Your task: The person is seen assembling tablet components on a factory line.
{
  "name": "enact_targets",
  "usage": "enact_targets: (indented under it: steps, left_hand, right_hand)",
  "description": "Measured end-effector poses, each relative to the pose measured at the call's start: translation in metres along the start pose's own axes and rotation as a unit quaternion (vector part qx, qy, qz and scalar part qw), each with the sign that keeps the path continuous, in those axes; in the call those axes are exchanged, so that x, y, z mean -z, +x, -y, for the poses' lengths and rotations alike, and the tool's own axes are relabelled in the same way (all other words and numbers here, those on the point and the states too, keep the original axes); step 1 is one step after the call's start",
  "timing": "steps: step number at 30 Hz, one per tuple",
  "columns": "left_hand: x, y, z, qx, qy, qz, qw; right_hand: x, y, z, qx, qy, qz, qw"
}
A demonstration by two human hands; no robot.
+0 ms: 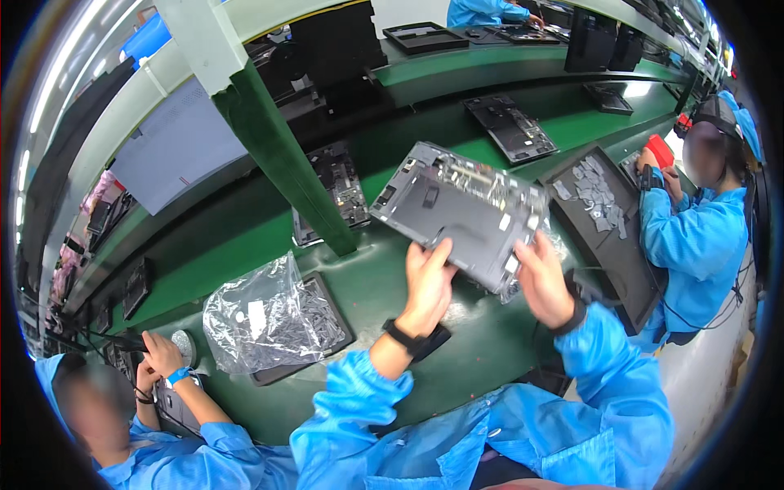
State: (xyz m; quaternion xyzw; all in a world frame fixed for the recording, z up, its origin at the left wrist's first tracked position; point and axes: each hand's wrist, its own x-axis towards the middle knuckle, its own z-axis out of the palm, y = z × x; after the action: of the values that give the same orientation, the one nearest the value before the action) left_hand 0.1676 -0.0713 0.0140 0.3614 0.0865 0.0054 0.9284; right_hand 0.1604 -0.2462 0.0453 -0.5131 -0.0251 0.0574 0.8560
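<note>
A dark grey laptop base [461, 214], with board parts and connectors exposed along its far edge, is held up tilted above the green bench. My left hand [429, 286] grips its near left edge, thumb on top. At the near right corner my right hand [542, 282] holds it in the same way. Both hands are closed on it, and the fingers underneath are hidden. Dark bands circle both wrists. Clear plastic film [510, 292] shows partly beneath the base, and a small black object [433, 343] lies behind my left wrist.
On the bench's left, a dark tray [347, 327] holds a clear bag [257, 318] and many small dark parts. Another tray [608, 269] holds grey pieces. More laptop bases [510, 129] lie farther back. A green post [278, 155] rises ahead. Co-workers [694, 220] sit on either side.
</note>
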Motion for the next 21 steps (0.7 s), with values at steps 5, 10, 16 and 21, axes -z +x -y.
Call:
enact_targets:
  steps: [5,10,16,21]
  left_hand:
    - [0.054,-0.078,-0.039,0.088,0.093,0.045,0.991]
    - [0.109,-0.126,-0.044,0.176,0.176,0.011,0.968]
    - [0.106,-0.144,-0.038,0.219,0.245,-0.007,0.944]
    - [0.111,-0.152,-0.034,0.109,0.415,0.037,0.902]
  right_hand:
    - [0.053,-0.048,0.012,0.208,-0.155,-0.169,0.951]
    - [0.02,-0.02,0.026,0.316,-0.571,0.192,0.733]
    - [-0.014,0.021,-0.031,0.405,-0.704,0.251,0.526]
    - [-0.025,0.018,-0.045,0.415,-0.795,0.273,0.346]
